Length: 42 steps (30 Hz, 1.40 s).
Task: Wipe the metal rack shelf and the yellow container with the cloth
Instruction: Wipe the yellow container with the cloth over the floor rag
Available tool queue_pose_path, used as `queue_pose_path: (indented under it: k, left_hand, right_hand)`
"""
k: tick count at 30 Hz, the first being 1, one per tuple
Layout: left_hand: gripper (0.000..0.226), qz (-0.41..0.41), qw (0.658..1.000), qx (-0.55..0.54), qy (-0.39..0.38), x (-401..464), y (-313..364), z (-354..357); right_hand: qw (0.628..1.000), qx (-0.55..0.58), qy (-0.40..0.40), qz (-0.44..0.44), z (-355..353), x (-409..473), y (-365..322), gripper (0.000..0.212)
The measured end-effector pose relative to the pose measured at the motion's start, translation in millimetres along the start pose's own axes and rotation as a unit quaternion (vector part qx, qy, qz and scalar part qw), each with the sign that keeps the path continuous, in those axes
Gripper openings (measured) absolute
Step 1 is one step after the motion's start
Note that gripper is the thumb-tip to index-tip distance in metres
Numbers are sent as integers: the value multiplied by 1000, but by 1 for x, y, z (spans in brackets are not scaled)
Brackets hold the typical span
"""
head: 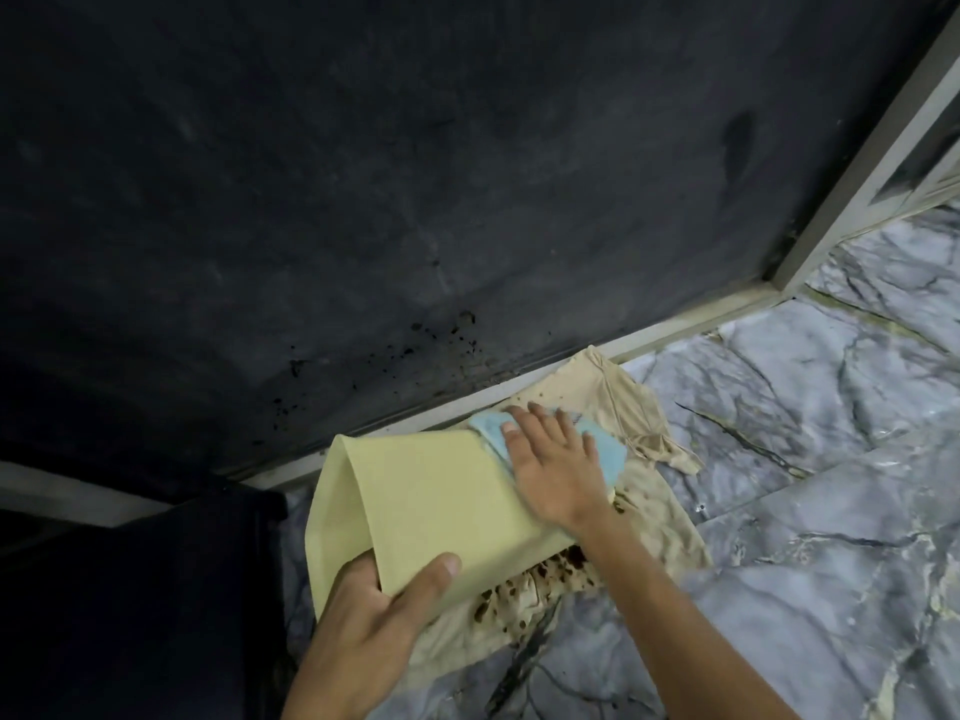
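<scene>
- Left hand (374,610) is gripping the yellow container (431,501) at its near corner, thumb on top.
- Right hand (556,454), fingers spread, is pressing the blue cloth (602,454) seemingly against the container's far edge.

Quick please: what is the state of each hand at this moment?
Left hand: closed on the near edge of the yellow container, holding it.
Right hand: open and flat, pressing the blue cloth on the container.

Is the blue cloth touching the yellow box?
Touching. The head view shows the right hand pressing the blue cloth flat onto the yellow container, no gap.
</scene>
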<state>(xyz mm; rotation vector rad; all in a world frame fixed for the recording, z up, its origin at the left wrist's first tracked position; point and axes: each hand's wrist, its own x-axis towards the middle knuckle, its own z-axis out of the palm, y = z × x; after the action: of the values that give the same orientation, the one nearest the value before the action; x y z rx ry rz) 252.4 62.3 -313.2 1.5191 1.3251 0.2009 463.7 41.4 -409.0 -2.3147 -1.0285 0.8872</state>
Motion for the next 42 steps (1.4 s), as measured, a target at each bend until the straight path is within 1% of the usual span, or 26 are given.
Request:
queue_pose_path:
  k: [2, 4, 6, 7, 8, 9, 12, 14, 16, 19, 20, 22, 24, 25, 26, 28, 30, 32, 33, 34, 36, 37, 38, 39, 40, 42]
  left_hand:
    - [13, 14, 1000, 9, -7, 0, 1, 0]
    - [8, 39, 999, 9, -30, 0, 6, 1]
    - [21, 60, 997, -5, -39, -2, 8, 1]
    - [29, 66, 997, -14, -39, -3, 9, 0]
    - [35, 66, 997, -18, -38, -5, 8, -1]
    - [35, 58, 997, -22, -34, -6, 6, -1]
    - [16, -4, 999, -49, 14, -4, -3, -3]
    - [18, -20, 998, -56, 6, -1, -5, -2]
    - [18, -23, 998, -61, -3, 0, -2, 2]
    - [4, -23, 998, -56, -31, 1, 1, 7]
    - [7, -26, 997, -55, -50, 1, 3, 6]
    - [29, -47, 991, -73, -100, 2, 6, 1]
    - [57, -108, 972, -176, -112, 14, 14, -11]
    - [59, -135, 960, -222, -106, 25, 20, -18]
    - [57, -154, 952, -245, -102, 36, 29, -26]
    - [53, -162, 954, -233, -98, 54, 47, -35]
    - [47, -154, 959, -219, -89, 64, 50, -38]
    - [40, -134, 968, -199, -74, 66, 47, -35]
    - [41, -128, 972, -189, -62, 65, 43, -33]
    - [49, -131, 975, -176, -46, 62, 39, -31]
    - [80, -146, 976, -161, -22, 47, 31, -29]
    - [94, -138, 978, -156, -18, 37, 25, -29]
    - [99, -124, 982, -139, -19, 29, 20, -29]
    - [96, -100, 989, -110, -23, 22, 16, -29]
    - [85, -78, 993, -77, -33, 16, 13, -28]
    - [51, -56, 997, -18, -48, 10, 12, -25]
  right_hand:
    - [997, 21, -7, -76, 10, -20, -40, 59]
    - [985, 49, -9, -162, 17, -40, -78, 58]
    - [974, 65, -4, -216, 17, -53, -96, 54]
    - [973, 70, 6, -222, 17, -57, -94, 52]
    - [973, 76, 18, -217, 18, -59, -86, 50]
    - [975, 81, 26, -203, 19, -58, -73, 50]
    - [991, 75, 28, -108, 15, -41, -17, 52]
    - [996, 70, 41, -47, 7, -22, 20, 53]
    - [996, 72, 48, -2, 1, -5, 42, 53]
    - [991, 115, 72, 22, -2, 10, 53, 53]
    - [988, 131, 76, 25, -3, 13, 53, 52]
    - [983, 162, 83, 24, -4, 14, 53, 48]
    - [980, 173, 99, 8, -2, 9, 53, 46]
    - [980, 171, 105, -6, -1, 6, 53, 46]
    - [980, 166, 110, -22, 2, 2, 54, 45]
    - [979, 156, 121, -54, 6, -3, 57, 43]
    - [973, 164, 142, -73, 6, -5, 57, 41]
    - [968, 173, 166, -78, 7, -7, 56, 42]
    - [967, 172, 174, -76, 8, -9, 56, 45]
    - [966, 171, 181, -74, 9, -12, 56, 47]
    - [963, 167, 193, -87, 11, -18, 56, 45]
    - [961, 161, 200, -98, 10, -22, 54, 44]
    - [960, 154, 207, -108, 9, -24, 49, 44]
    - [959, 147, 210, -119, 7, -26, 43, 44]
    - [959, 145, 205, -131, 5, -29, 34, 44]
    - [958, 159, 174, -165, 1, -36, 11, 40]
